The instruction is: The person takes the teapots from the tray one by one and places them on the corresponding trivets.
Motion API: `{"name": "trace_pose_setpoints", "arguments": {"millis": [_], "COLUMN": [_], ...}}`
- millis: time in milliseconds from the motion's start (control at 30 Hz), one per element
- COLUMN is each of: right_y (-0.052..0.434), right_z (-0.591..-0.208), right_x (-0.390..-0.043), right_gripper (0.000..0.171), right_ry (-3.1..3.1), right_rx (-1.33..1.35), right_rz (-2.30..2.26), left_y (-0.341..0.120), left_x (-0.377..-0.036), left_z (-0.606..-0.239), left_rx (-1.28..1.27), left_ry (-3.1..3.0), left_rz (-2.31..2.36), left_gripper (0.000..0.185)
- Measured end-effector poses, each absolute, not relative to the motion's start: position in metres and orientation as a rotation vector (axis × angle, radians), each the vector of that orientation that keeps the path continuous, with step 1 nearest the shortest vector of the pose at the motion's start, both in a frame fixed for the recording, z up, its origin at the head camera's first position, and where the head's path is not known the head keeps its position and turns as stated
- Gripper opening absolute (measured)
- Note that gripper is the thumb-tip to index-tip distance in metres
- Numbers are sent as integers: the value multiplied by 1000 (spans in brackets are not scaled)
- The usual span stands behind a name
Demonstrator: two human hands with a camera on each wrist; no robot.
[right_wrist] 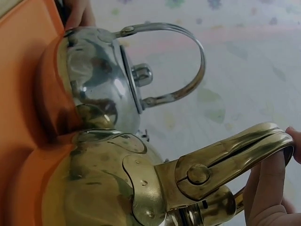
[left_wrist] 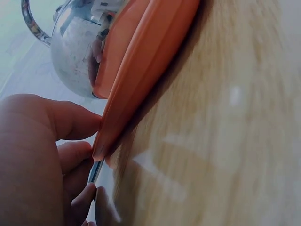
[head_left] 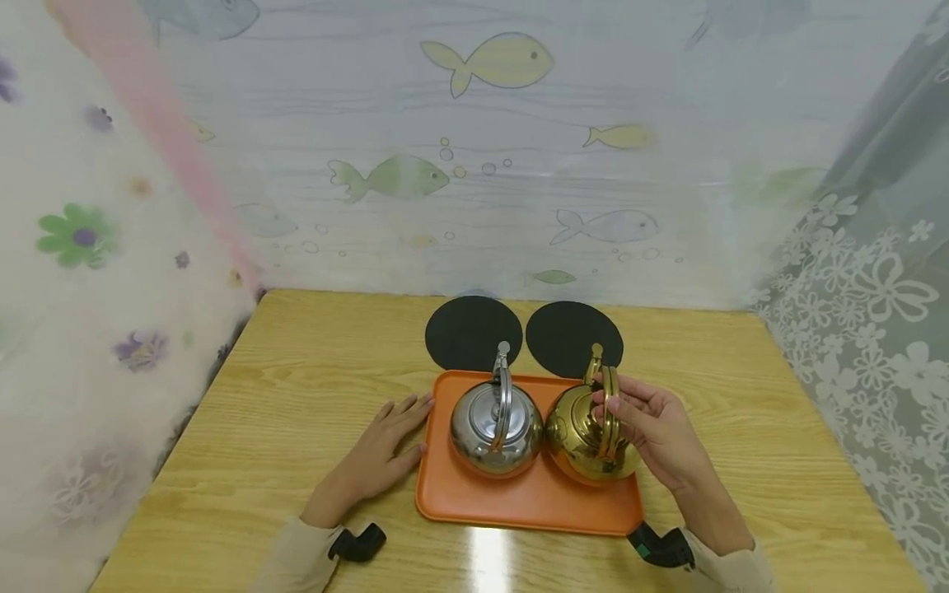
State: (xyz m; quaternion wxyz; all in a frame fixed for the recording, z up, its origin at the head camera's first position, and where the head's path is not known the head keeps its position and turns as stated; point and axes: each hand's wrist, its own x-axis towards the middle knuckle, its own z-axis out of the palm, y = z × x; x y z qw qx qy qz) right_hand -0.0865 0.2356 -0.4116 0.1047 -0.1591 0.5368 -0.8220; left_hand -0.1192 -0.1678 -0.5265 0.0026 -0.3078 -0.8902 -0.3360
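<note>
Right hand (head_left: 656, 428) fingers curl round gold kettle's handle (head_left: 610, 394) — left hand (head_left: 385, 445) flat (two kettles).

The head camera looks forward and down from above the counter (head_left: 296, 412), taking in the whole tray (head_left: 519, 502) with a curtain behind. The left wrist camera sits very low and close at the tray's (left_wrist: 141, 80) left edge, looking along it. The right wrist camera is close beside the gold kettle (right_wrist: 108, 188), facing across the tray. All three views share the silver kettle (head_left: 495, 424).
</note>
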Motion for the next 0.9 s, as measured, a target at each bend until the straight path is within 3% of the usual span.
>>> {"name": "trace_pose_setpoints", "arguments": {"millis": [900], "right_y": [237], "right_z": [-412], "right_x": [-87], "right_gripper": [36], "right_ry": [1622], "right_rx": [-432], "right_rz": [-2396], "left_y": [-167], "left_x": [-118], "left_z": [-530], "left_rx": [-975], "left_ry": [-2730], "left_rz": [-980], "left_gripper": [60]}}
